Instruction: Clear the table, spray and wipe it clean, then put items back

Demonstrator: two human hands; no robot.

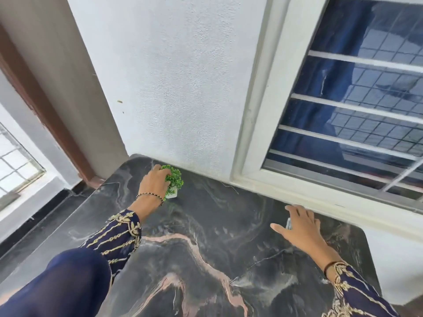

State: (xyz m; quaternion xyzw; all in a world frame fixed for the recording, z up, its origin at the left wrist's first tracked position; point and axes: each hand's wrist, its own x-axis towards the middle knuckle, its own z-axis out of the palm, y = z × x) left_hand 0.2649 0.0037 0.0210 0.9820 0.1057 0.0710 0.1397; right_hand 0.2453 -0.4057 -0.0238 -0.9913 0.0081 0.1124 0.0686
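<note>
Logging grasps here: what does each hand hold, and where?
Left hand grips the small potted plant by its foliage. Right hand covers a small object; hold unclear.

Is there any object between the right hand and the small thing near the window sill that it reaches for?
Nothing visible is between them. The right hand is spread directly over the small silvery object, which shows between its fingers. The dark marble table around it looks bare.

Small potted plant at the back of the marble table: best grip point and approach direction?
Grip the white pot, not the foliage. The potted plant stands upright close to the wall, so come from the front or left, as the left hand does, fingers around the base. The leaves look soft and would likely slip.
</note>
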